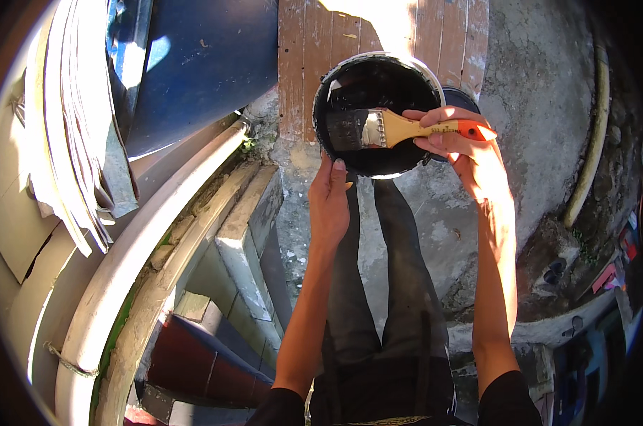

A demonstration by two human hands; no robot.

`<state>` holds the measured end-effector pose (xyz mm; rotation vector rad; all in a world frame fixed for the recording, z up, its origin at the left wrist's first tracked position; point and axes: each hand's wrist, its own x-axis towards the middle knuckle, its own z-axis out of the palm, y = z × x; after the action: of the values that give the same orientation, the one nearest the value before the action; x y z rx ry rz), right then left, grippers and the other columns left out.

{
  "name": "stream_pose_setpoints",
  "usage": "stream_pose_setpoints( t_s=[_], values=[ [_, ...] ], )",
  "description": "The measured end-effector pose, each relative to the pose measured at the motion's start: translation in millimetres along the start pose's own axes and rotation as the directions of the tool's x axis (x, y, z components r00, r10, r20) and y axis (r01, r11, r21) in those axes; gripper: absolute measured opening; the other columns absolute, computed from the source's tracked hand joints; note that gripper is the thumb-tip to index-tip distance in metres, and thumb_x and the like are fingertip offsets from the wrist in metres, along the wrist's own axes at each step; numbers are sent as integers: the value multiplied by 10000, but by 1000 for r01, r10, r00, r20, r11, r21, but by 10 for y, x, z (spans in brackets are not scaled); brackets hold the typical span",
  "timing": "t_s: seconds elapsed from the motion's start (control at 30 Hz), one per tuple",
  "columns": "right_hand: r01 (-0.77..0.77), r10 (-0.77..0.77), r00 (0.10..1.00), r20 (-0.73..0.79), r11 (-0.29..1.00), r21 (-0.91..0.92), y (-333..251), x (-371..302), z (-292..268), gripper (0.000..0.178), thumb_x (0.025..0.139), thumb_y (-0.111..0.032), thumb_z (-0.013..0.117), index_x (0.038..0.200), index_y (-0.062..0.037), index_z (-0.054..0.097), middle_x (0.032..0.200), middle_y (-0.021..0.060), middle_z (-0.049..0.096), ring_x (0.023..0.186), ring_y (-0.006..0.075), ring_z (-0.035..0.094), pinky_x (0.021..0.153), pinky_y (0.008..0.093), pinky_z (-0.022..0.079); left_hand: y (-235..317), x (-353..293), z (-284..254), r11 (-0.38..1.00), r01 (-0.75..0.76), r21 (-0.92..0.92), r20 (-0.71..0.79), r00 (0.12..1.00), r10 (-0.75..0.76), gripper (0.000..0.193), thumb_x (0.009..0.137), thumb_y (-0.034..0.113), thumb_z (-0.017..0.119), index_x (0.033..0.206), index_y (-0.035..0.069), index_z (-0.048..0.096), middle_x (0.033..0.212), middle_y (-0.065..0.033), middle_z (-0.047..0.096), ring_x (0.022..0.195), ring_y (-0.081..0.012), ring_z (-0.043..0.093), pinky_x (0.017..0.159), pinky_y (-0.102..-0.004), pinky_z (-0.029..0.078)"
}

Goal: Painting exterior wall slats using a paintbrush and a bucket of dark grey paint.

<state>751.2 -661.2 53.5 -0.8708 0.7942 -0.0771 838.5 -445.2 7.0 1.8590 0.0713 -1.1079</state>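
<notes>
My right hand (471,145) is closed round the handle of a flat paintbrush (405,128), which has a wooden handle with a red-orange end and a metal ferrule. Its dark, paint-coated bristles point left over the mouth of a bucket (319,106). Black paint coats the bucket's inside wall, and its pale rim shows along the top right. At the near left of that rim my left hand (328,201) grips the bucket, thumb on top and the other fingers mostly hidden. Behind the bucket and my right hand, a dark round container (461,98) is partly covered.
Brown wooden boards (304,67) lie beyond the bucket, partly sunlit. A dark blue panel (215,64) stands at the far left, near stacked pale sheets (69,121). Long pale pipe (147,202) and concrete blocks (243,248) line the left. Rough concrete ground (535,92) spreads rightward to another curved pipe (595,135).
</notes>
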Motion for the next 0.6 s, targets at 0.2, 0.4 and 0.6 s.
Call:
stream_pose_setpoints(
  t_s=[0.2, 0.4, 0.6],
  values=[
    [39, -34, 999, -21, 939, 342, -46, -531, -177, 264, 784, 7, 599, 1039, 68, 620, 1187, 294, 569, 1117, 312, 589, 925, 369, 529, -230, -176, -161, 966, -28, -257, -47, 999, 16, 563, 1002, 370, 409, 1458, 60, 298, 1307, -156, 534, 1052, -203, 600, 796, -294, 504],
    [-70, 93, 995, -33, 899, 432, -67, -1021, 22, 389, 871, -32, 556, 1238, 86, 507, 1173, 199, 594, 1066, 259, 615, 874, 318, 554, -1815, -1200, -874, 984, 153, -95, -405, 897, -179, 530, 966, 304, 468, 1400, 9, 394, 1052, -149, 645, 874, -207, 656, 668, -288, 478],
    [-192, 280, 953, -115, 853, 485, 588, -1566, -118, 345, 892, -107, 566, 1219, -11, 522, 1128, 143, 604, 1002, 250, 619, 805, 307, 558, -3945, -3434, -1073, 786, 590, 183, -562, 719, -409, 486, 825, 286, 560, 1229, 18, 586, 987, -186, 668, 756, -242, 679, 619, -377, 531]
  ],
)
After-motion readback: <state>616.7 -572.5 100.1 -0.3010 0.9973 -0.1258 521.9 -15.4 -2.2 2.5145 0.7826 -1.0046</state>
